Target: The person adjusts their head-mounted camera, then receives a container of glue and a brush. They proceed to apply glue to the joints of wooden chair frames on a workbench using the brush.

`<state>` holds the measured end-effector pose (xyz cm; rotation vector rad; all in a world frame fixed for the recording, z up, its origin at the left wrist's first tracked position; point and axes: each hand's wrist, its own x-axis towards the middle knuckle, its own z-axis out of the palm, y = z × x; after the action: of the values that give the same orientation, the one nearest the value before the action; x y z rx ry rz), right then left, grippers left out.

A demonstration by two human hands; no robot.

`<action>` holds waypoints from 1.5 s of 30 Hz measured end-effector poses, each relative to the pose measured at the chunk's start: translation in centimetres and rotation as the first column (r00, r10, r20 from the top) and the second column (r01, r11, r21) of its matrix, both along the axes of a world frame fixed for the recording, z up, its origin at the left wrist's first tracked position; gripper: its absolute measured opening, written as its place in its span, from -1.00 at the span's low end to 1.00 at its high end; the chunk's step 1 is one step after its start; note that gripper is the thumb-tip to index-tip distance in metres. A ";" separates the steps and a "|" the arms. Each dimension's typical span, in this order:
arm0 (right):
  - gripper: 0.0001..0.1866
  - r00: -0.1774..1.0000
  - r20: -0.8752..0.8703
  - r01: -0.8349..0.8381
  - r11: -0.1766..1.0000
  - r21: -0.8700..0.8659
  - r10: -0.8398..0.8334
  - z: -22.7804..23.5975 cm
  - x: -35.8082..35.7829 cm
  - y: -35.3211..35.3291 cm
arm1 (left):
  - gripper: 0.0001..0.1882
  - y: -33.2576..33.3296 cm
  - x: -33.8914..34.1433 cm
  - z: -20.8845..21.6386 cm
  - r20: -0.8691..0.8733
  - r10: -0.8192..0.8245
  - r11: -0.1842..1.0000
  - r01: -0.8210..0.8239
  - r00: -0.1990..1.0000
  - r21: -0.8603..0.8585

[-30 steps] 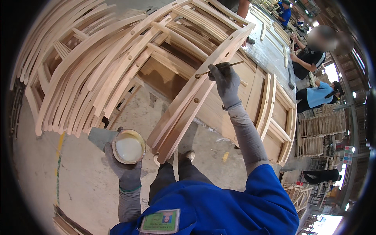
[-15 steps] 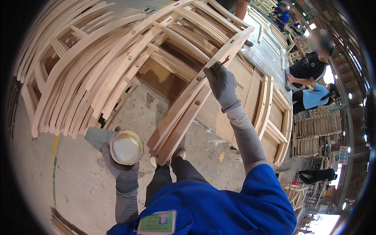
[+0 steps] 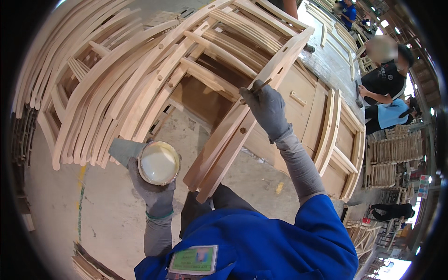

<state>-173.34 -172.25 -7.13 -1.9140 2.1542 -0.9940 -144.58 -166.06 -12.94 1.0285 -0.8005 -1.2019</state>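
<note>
My left hand (image 3: 154, 191), in a grey glove, grips a round pot (image 3: 159, 163) of whitish, glue-like liquid. A flat grey-green piece (image 3: 125, 151) juts out beside the pot; how it is held is hidden. My right hand (image 3: 267, 109), also gloved, is closed round a thin brown stick (image 3: 262, 86), whose working end I cannot make out. It sits at the rail of a pale wooden chair-back frame (image 3: 284, 58), over or close to a hole in it. Another leg with a round hole (image 3: 242, 130) lies alongside.
Many curved wooden frames (image 3: 88, 112) are stacked at the left. A board-topped bench (image 3: 298, 105) holds more frames (image 3: 326, 135) at the right. Beyond, people (image 3: 382, 79) stand near a plastic-covered table (image 3: 331, 60). Concrete floor (image 3: 112, 210) lies below.
My right hand has shifted slightly down the rail, still with the stick. The pot in my left hand sits a little higher and further right in view. The whole view has shifted slightly.
</note>
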 end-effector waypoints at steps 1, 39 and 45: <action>-0.73 1.000 0.026 0.003 1.000 0.009 -0.003 0.2 -0.1 -0.2 | -0.49 -0.7 -0.1 0.4 -0.060 -0.020 0.999 0.021 0.998 0.024; -0.69 0.551 0.686 -0.199 0.873 -0.445 0.475 2.8 24.9 -5.9 | -0.41 -25.5 8.7 2.3 0.252 -0.332 0.802 0.413 0.909 -0.432; -0.81 0.339 0.897 0.092 0.938 -0.333 0.285 1.7 26.9 -7.7 | -0.27 -27.6 9.9 5.1 -0.902 -0.317 0.816 0.569 0.293 -0.101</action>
<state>-146.43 -179.97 -5.39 -0.9459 1.1560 -1.8928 -134.63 -193.65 -7.82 0.1461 -0.0199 -2.1211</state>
